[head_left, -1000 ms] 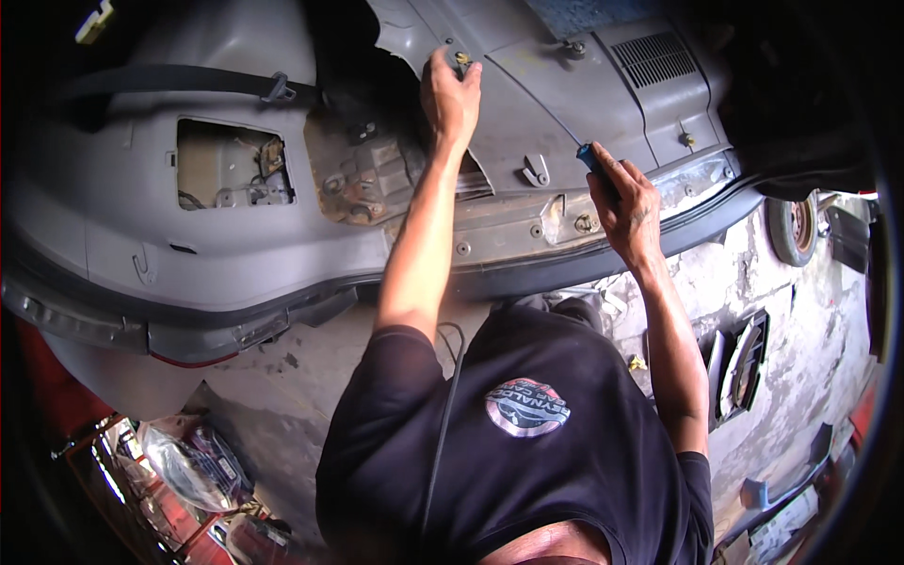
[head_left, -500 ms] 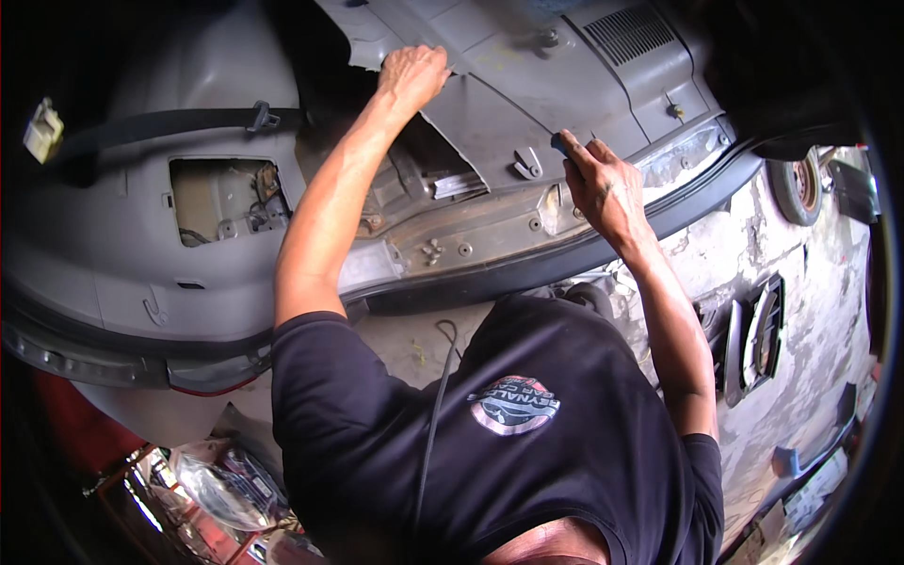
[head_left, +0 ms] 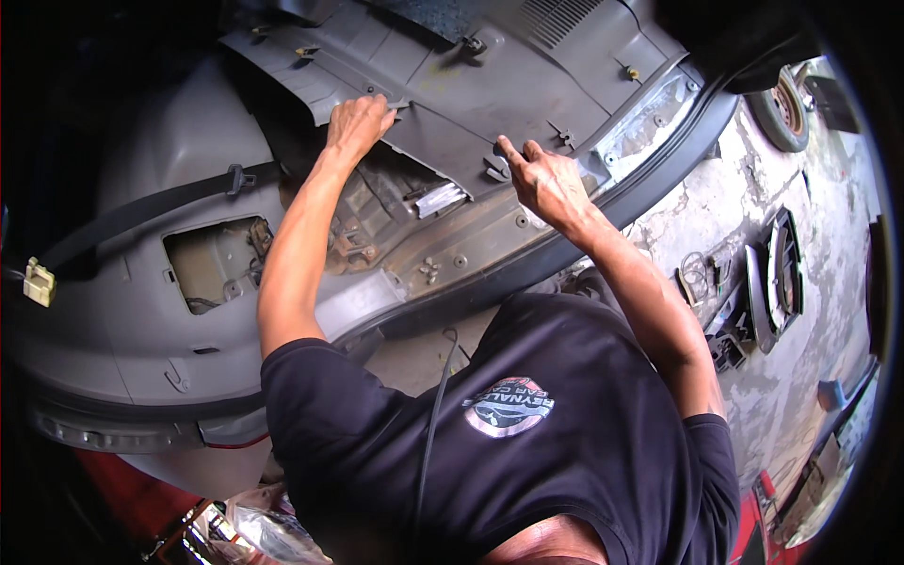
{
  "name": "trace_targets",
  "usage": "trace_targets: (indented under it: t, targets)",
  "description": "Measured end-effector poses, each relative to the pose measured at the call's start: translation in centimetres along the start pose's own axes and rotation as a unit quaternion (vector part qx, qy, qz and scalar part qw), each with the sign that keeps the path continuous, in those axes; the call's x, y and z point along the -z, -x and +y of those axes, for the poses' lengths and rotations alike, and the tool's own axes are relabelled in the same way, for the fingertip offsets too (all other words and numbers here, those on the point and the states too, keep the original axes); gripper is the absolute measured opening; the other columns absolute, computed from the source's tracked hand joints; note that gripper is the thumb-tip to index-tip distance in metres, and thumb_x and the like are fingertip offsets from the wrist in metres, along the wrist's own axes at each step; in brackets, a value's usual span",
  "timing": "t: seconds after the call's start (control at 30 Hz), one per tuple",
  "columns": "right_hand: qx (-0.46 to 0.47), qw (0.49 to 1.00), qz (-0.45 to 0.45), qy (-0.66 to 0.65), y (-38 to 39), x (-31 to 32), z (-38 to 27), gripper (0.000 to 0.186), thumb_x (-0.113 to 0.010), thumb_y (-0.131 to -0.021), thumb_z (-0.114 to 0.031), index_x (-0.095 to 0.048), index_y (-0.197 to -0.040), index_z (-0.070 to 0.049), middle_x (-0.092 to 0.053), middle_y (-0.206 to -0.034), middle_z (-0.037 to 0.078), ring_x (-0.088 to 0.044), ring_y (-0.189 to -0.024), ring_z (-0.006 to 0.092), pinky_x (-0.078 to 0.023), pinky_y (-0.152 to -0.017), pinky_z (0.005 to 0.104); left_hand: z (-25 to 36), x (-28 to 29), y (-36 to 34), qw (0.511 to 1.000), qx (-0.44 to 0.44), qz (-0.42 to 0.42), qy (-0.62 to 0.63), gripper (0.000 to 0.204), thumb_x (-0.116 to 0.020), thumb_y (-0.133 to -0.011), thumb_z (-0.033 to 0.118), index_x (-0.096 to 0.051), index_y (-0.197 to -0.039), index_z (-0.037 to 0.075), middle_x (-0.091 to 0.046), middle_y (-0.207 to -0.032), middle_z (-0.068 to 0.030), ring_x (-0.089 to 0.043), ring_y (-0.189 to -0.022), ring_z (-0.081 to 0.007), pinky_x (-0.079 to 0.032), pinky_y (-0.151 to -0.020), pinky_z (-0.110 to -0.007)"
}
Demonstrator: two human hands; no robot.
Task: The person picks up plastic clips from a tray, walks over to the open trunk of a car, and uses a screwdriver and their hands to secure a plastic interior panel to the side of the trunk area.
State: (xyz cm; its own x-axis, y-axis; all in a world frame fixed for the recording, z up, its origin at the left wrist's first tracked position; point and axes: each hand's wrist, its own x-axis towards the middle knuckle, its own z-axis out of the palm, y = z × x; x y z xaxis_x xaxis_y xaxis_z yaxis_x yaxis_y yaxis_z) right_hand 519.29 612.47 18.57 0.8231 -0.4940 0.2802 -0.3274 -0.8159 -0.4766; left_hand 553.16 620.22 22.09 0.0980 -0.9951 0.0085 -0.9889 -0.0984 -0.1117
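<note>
My left hand is closed on the edge of a large grey plastic trim panel inside a vehicle's rear opening. Below that hand, the panel stands off the bare metal body, leaving a dark gap. My right hand is closed around a dark blue handle, mostly hidden by the fingers, above the panel's lower edge. From the handle a thin dark line runs toward my left hand; I cannot tell if it is a tool shaft or a panel seam. Beside the right fingers, a small hooked plastic clip sticks out of the panel.
On the left, a black belt crosses grey side trim with a square cut-out. A black rubber seal borders the opening. Loose dark car parts and a wheel lie on the patchy floor at right.
The whole view has shifted and turned. My right hand has moved a little left along the panel, nearer the hooked clip. My left hand keeps its grip on the edge.
</note>
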Motion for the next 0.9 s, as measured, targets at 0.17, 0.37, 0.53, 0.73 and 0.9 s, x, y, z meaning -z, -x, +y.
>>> trace_targets:
  t: [0.17, 0.37, 0.53, 0.73, 0.9]
  targets:
    - [0.003, 1.000, -0.009, 0.023, -0.8, 0.3, -0.9, 0.047, -0.059, -0.088, -0.010, -0.057, -0.135, -0.007, -0.056, -0.079, 0.015, -0.061, -0.063, 0.0331, -0.051, -0.056, 0.0445, -0.4, -0.8, -0.7, 0.999, -0.004, 0.001, -0.040, 0.026, -0.070, -0.085, 0.027, -0.064, -0.079, 0.002, -0.069, -0.074, -0.0182, -0.069, -0.071, -0.0384, -0.054, -0.062, -0.048]
    - [-0.024, 0.998, -0.027, 0.044, 0.1, -0.9, -1.0, 0.047, -0.060, -0.089, -0.011, -0.056, -0.136, -0.008, -0.057, -0.081, 0.017, -0.062, -0.063, 0.0344, -0.051, -0.057, 0.0450, -1.4, -2.3, -0.8, 0.999, -0.050, 0.007, 0.018, 0.022, -0.072, -0.083, 0.025, -0.065, -0.081, 0.004, -0.070, -0.078, -0.0162, -0.070, -0.073, -0.0370, -0.055, -0.064, -0.047]
    - [-0.027, 0.998, -0.021, 0.048, 0.1, -1.5, -1.4, 0.049, -0.060, -0.088, -0.010, -0.056, -0.137, -0.008, -0.057, -0.081, 0.018, -0.061, -0.061, 0.0359, -0.050, -0.054, 0.0457, -1.0, -3.7, 0.2, 0.991, -0.128, 0.021, 0.033, 0.018, -0.068, -0.085, 0.023, -0.064, -0.080, 0.006, -0.069, -0.076, -0.0151, -0.069, -0.072, -0.0365, -0.055, -0.064, -0.047]
    - [-0.061, 0.997, -0.031, 0.037, 0.6, -0.8, -1.9, 0.051, -0.057, -0.086, -0.009, -0.056, -0.137, -0.008, -0.063, -0.088, 0.020, -0.067, -0.067, 0.0345, -0.055, -0.058, 0.0448, 2.7, -4.1, 2.7, 0.975, 0.006, 0.076, 0.209, 0.024, -0.065, -0.087, 0.024, -0.058, -0.076, 0.003, -0.064, -0.072, -0.0180, -0.062, -0.064, -0.0388, -0.049, -0.059, -0.048]
    - [-0.072, 0.996, -0.046, 0.033, 0.8, -0.6, -2.1, 0.050, -0.055, -0.085, -0.007, -0.056, -0.136, -0.006, -0.062, -0.086, 0.021, -0.066, -0.062, 0.0348, -0.053, -0.054, 0.0453, 4.0, -6.9, 3.4, 0.831, 0.177, 0.124, 0.512, 0.022, -0.062, -0.089, 0.014, -0.061, -0.075, -0.003, -0.053, -0.059, -0.0059, -0.047, -0.053, -0.0132, -0.042, -0.051, -0.033]
